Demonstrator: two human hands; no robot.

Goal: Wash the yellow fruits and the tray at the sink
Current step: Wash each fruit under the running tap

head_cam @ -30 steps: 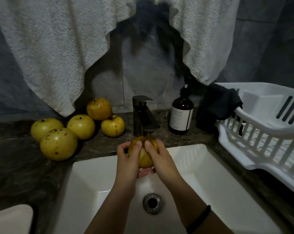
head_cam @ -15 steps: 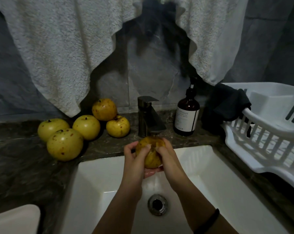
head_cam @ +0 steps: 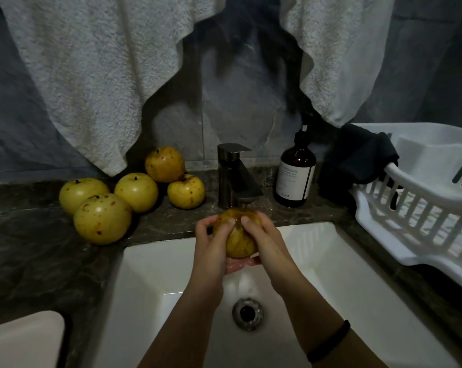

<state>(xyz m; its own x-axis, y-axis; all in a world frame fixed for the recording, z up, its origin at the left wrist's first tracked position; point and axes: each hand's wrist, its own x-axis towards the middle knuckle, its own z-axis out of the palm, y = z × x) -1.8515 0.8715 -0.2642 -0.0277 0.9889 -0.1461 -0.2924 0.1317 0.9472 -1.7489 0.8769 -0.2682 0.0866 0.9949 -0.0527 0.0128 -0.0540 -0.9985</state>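
Both hands hold one yellow fruit (head_cam: 238,239) over the white sink (head_cam: 338,269), right under the spout of the dark faucet (head_cam: 235,176). My left hand (head_cam: 211,245) grips its left side and my right hand (head_cam: 267,243) grips its right side, thumbs on top. Water runs down below the fruit toward the drain (head_cam: 247,312). Several more yellow fruits (head_cam: 102,217) lie on the dark counter to the left of the faucet. The white plastic tray (head_cam: 421,208) stands on the counter at the right.
A brown soap bottle (head_cam: 295,179) stands right of the faucet. A dark cloth (head_cam: 362,158) hangs over the tray's left corner. White towels (head_cam: 97,70) hang above the counter. A pale object (head_cam: 20,341) sits at the bottom left.
The view has shifted slightly, so everything sits a little further right. The hands stay around the fruit under the spout, fingers shifting a little over it.
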